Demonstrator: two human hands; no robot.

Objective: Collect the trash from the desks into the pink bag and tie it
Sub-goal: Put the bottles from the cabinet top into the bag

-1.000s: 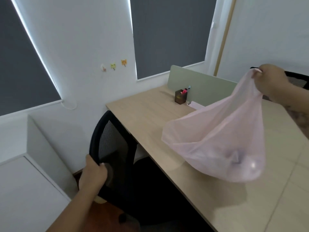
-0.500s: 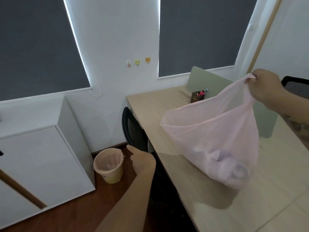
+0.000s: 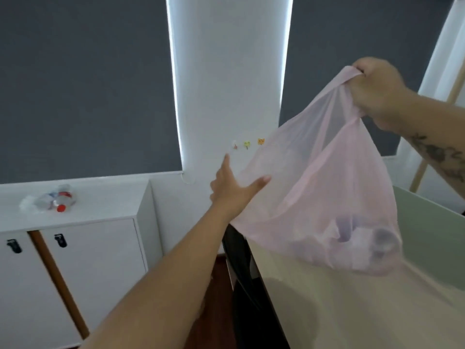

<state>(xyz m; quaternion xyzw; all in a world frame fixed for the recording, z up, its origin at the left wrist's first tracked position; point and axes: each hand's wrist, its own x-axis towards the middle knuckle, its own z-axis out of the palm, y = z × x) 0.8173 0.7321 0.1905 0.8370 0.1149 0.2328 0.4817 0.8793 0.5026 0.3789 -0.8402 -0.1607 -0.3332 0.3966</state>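
A thin, see-through pink bag (image 3: 324,192) hangs above the wooden desk (image 3: 339,311), with pale crumpled trash (image 3: 364,243) showing through its bottom. My right hand (image 3: 375,89) is shut on the bunched top of the bag, up at the right. My left hand (image 3: 234,187) reaches out to the bag's left edge, fingers spread and touching the plastic without gripping it. On the white cabinet (image 3: 83,260) at the left lie a clear plastic bottle with a red cap (image 3: 56,200) and crumpled plastic.
A black chair (image 3: 241,268) stands tucked at the desk's left edge. A green desk divider (image 3: 427,222) rises behind the bag at right. Grey blinds cover two windows, with small stickers (image 3: 247,144) on the white wall between them. Dark wooden floor shows below.
The view has turned left and up. My left hand rose from beside the chair to the bag's left edge. My right hand lifted the bag higher. The waste bin has left the view.
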